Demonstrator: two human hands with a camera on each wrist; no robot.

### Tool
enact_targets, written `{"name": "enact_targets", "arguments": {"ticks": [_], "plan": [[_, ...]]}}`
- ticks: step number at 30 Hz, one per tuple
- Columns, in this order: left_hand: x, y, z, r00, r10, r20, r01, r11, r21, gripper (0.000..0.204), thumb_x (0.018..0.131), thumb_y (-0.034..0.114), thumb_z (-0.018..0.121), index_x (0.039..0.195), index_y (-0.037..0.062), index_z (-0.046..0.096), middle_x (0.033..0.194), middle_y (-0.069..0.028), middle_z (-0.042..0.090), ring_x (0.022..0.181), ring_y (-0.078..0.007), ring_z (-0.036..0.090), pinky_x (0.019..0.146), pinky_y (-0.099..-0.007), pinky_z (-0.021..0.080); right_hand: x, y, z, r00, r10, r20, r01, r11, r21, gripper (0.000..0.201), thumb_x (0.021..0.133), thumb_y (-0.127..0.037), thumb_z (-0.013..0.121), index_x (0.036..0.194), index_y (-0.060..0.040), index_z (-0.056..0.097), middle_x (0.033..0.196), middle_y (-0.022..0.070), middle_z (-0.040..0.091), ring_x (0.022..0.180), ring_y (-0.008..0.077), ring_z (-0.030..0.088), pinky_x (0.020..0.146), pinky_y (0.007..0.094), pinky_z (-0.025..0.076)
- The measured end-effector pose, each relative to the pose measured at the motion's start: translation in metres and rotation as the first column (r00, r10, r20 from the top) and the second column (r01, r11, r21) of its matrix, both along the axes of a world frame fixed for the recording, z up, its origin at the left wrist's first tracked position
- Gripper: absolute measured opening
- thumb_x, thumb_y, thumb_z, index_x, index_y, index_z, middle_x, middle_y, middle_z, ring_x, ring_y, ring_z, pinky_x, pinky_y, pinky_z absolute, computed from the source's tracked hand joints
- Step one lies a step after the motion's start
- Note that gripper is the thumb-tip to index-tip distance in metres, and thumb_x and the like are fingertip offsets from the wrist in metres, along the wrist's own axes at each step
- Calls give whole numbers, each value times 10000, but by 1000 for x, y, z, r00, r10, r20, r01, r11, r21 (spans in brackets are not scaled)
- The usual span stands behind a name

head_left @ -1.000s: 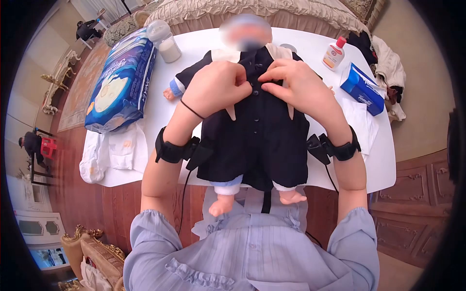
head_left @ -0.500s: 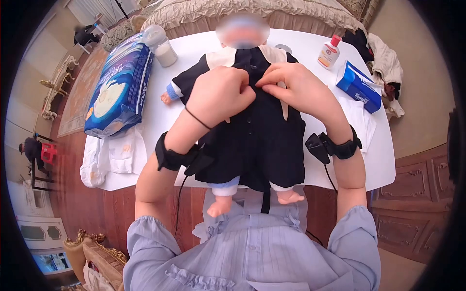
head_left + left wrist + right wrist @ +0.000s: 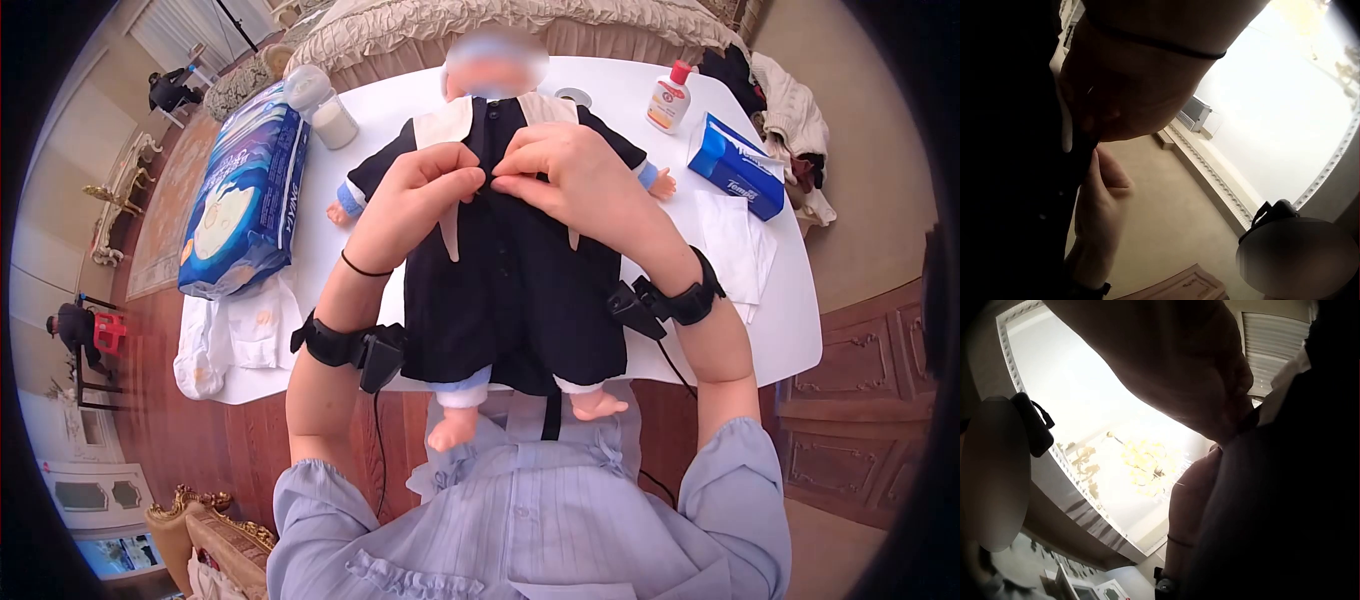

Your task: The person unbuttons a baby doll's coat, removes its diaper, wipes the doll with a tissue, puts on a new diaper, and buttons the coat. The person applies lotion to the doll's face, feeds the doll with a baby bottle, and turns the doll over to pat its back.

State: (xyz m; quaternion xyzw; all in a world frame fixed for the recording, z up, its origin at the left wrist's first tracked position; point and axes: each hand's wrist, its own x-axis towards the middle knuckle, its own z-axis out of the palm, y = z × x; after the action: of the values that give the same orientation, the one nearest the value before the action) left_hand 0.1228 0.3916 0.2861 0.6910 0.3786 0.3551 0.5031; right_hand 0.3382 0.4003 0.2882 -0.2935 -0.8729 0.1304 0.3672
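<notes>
A doll in a black outfit [image 3: 560,290] with a cream collar lies face up on the white table [image 3: 700,350], its feet over the front edge. At the front placket on its chest, the left hand [image 3: 425,195] pinches the dark cloth between thumb and fingers. Close beside it, the right hand [image 3: 580,180] pinches the other side of the placket. Dark buttons run down the middle. In the left wrist view the left hand [image 3: 1129,87] and right hand [image 3: 1100,212] meet at the cloth edge; the exact fingertip contact is dark.
A blue diaper pack [image 3: 245,190] and a bottle with white contents [image 3: 333,124] stand at the left, with white diapers [image 3: 250,330] in front. On the right are a red-capped bottle [image 3: 668,100], a blue tissue pack [image 3: 737,168] and white tissues [image 3: 735,245].
Both hands have shifted slightly left and their fingertips are closer together, still at the placket. The head view has moved a little, and the doll's right-side hand now shows.
</notes>
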Motion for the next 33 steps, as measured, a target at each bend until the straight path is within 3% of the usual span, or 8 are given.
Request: {"name": "enact_targets", "arguments": {"ticks": [10, 15, 20, 22, 25, 29, 31, 33], "plan": [[5, -3, -10, 987, 133, -94, -121, 986, 118, 162, 893, 151, 595, 798, 21, 611, 723, 37, 539, 679, -29, 458, 601, -191, 342, -4, 0, -14, 976, 13, -218, -43, 990, -133, 134, 801, -97, 683, 839, 29, 708, 820, 129, 670, 737, 268, 658, 694, 332, 511], [7, -5, -16, 963, 257, 78, -253, 966, -58, 171, 913, 164, 576, 782, 55, 585, 704, 52, 515, 669, -23, 437, 591, -187, 315, -2, -7, -2, 975, -6, -221, 0, 1000, -29, 150, 802, -111, 689, 846, 32, 706, 806, 131, 664, 730, 271, 657, 683, 339, 511], [11, -22, -4, 926, 369, -75, -344, 910, 232, 242, 886, 202, 635, 724, 34, 573, 645, 38, 519, 631, -78, 460, 554, -255, 351, -1, -2, -7, 988, -57, -143, 42, 993, -106, 197, 813, -185, 703, 809, 12, 696, 779, 132, 654, 717, 288, 647, 664, 356, 509], [22, -33, 5, 800, 479, -361, -100, 700, 707, 374, 799, 293, 733, 611, 39, 532, 597, -37, 528, 621, -196, 535, 564, -333, 437, -4, -12, 0, 972, -194, -136, 184, 980, -77, 227, 814, -225, 704, 777, -4, 667, 773, 130, 643, 721, 294, 637, 671, 372, 499], [32, -37, -2, 786, 512, -347, -50, 612, 790, 337, 756, 291, 756, 647, 55, 541, 612, -73, 538, 650, -283, 550, 588, -385, 458, 0, -16, 8, 983, -165, -84, 171, 982, 73, 231, 801, -230, 710, 759, -15, 638, 770, 126, 629, 756, 293, 629, 692, 388, 486], [21, -30, -9, 823, 471, -316, -62, 629, 775, 275, 802, 238, 713, 689, 46, 553, 622, -28, 533, 620, -195, 544, 567, -334, 456, 11, -22, 17, 990, -98, 104, 90, 993, 81, 198, 783, -227, 718, 800, -31, 698, 799, 113, 628, 818, 295, 624, 732, 394, 486], [11, -32, 0, 969, 193, -157, -183, 980, 72, 214, 853, 179, 659, 722, 37, 568, 663, 36, 519, 621, -77, 518, 526, -268, 440, 10, -22, 14, 993, -87, 83, 78, 991, 109, 202, 780, -229, 721, 820, -32, 710, 809, 112, 631, 821, 295, 626, 739, 393, 490], [2, -26, -7, 992, 126, 7, -126, 992, 4, 172, 880, 144, 628, 759, 31, 582, 723, 58, 515, 644, -11, 484, 485, -213, 396, 6, -23, 10, 995, -75, 62, 65, 988, 139, 208, 776, -232, 724, 839, -33, 722, 820, 111, 634, 825, 295, 628, 747, 392, 493]]}}
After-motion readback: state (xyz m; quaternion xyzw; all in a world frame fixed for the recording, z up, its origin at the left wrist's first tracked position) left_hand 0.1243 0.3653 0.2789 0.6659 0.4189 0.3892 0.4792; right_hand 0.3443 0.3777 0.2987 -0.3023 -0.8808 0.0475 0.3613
